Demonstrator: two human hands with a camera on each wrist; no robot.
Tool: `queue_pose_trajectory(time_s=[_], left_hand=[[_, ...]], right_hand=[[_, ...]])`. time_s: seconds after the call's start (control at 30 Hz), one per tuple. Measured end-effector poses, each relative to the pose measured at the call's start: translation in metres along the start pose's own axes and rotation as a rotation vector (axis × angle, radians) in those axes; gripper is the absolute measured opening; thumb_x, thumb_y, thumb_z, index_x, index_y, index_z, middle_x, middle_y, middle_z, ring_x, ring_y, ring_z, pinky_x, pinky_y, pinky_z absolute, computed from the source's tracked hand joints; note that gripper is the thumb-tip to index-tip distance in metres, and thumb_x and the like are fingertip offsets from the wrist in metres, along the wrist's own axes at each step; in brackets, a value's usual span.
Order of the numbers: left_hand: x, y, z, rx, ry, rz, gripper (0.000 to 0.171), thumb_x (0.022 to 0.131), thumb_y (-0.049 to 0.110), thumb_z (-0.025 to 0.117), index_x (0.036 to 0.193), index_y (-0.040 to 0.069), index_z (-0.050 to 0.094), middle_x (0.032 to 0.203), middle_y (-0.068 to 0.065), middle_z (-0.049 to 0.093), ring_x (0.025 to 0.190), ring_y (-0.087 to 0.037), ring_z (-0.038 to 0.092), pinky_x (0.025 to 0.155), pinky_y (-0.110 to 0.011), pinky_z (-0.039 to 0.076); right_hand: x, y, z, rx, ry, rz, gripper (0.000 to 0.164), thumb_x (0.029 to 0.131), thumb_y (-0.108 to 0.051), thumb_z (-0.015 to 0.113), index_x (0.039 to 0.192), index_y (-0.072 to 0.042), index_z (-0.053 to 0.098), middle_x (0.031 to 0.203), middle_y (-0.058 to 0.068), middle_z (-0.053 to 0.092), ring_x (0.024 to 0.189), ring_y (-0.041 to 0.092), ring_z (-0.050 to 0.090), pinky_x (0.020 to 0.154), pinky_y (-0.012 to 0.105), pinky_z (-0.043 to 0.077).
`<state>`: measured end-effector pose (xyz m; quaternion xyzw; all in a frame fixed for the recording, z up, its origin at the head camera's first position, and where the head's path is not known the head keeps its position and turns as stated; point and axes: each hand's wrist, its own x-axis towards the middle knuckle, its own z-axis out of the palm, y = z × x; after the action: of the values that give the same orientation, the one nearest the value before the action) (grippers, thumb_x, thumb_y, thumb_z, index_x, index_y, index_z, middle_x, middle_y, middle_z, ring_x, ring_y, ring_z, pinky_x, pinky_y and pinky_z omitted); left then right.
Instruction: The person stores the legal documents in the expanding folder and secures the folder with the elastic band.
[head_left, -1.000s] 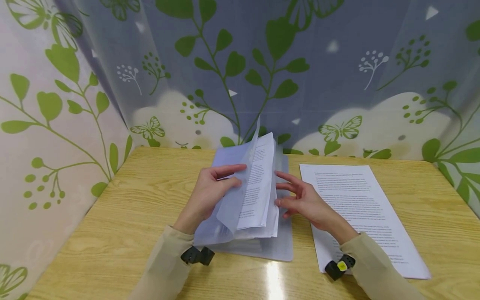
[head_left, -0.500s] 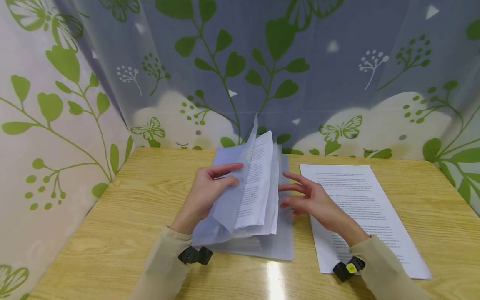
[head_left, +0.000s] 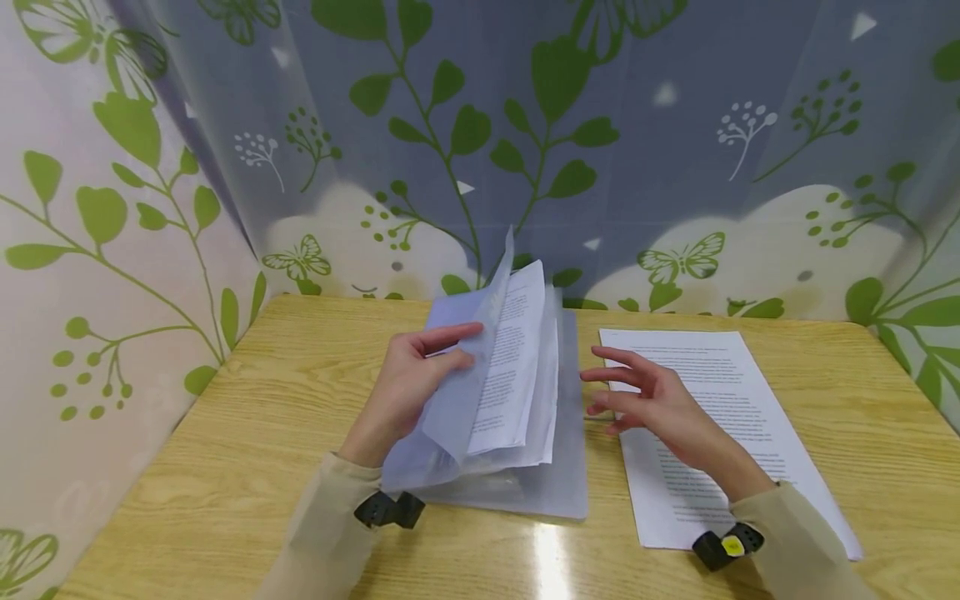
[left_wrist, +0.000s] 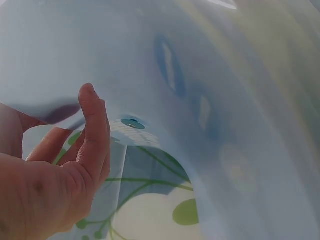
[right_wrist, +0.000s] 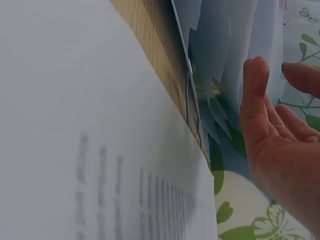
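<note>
Translucent sheet (head_left: 463, 403) in left grip (head_left: 408, 379), pages (head_left: 516, 354) to right.

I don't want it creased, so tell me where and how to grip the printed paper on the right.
Probably the middle of the long right edge of the paper, pinched above and below by the right hand coming from the right. It lies flat on the table, that edge straight with bare tabletop beyond; the folder is off its left side.
</note>
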<state>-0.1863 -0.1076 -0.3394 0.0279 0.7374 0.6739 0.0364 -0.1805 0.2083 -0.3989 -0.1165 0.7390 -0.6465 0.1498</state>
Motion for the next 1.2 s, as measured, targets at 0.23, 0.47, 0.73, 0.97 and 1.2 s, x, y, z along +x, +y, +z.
queue_pose_trajectory(time_s=[0.23, 0.47, 0.73, 0.97, 1.2], left_hand=[[0.0, 0.001, -0.002, -0.009, 0.001, 0.011, 0.041, 0.085, -0.002, 0.068, 0.125, 0.004, 0.074, 0.132, -0.012, 0.071, 0.119, -0.015, 0.053, 0.08, -0.019, 0.05], [-0.001, 0.003, -0.004, -0.011, 0.013, -0.002, 0.042, 0.085, -0.001, 0.068, 0.126, 0.006, 0.073, 0.135, -0.011, 0.07, 0.121, -0.015, 0.053, 0.079, -0.019, 0.051], [0.0, 0.002, -0.004, -0.028, 0.019, -0.002, 0.042, 0.085, -0.002, 0.068, 0.127, 0.004, 0.072, 0.135, -0.012, 0.069, 0.123, -0.014, 0.053, 0.08, -0.018, 0.051], [0.0, 0.001, -0.005, -0.041, 0.018, -0.008, 0.043, 0.085, -0.001, 0.069, 0.127, 0.005, 0.073, 0.135, -0.012, 0.069, 0.12, -0.014, 0.054, 0.08, -0.019, 0.052], [0.0, 0.002, -0.006, -0.05, 0.021, 0.012, 0.044, 0.084, -0.002, 0.069, 0.128, 0.004, 0.072, 0.135, -0.013, 0.069, 0.119, -0.012, 0.055, 0.079, -0.018, 0.053]], right_hand=[[-0.013, 0.002, -0.018, -0.074, 0.028, -0.059, 0.06, 0.1, -0.016, 0.066, 0.155, -0.015, 0.042, 0.134, -0.003, 0.068, 0.1, 0.016, 0.075, 0.076, 0.039, 0.062], [-0.03, 0.002, -0.035, -0.127, 0.051, -0.136, 0.057, 0.1, -0.01, 0.064, 0.153, -0.015, 0.045, 0.131, -0.01, 0.068, 0.1, 0.016, 0.076, 0.076, 0.039, 0.062], [-0.044, 0.006, -0.05, -0.262, 0.117, -0.164, 0.058, 0.098, -0.009, 0.066, 0.152, -0.013, 0.046, 0.125, -0.02, 0.067, 0.098, 0.009, 0.075, 0.072, 0.037, 0.062], [-0.053, 0.01, -0.059, -0.488, 0.22, -0.158, 0.06, 0.094, -0.015, 0.074, 0.148, -0.011, 0.05, 0.119, -0.031, 0.061, 0.093, 0.001, 0.071, 0.067, 0.034, 0.062], [-0.063, 0.014, -0.073, -0.619, 0.277, -0.145, 0.057, 0.093, -0.016, 0.074, 0.146, -0.011, 0.053, 0.115, -0.039, 0.055, 0.091, -0.01, 0.065, 0.066, 0.028, 0.06]])
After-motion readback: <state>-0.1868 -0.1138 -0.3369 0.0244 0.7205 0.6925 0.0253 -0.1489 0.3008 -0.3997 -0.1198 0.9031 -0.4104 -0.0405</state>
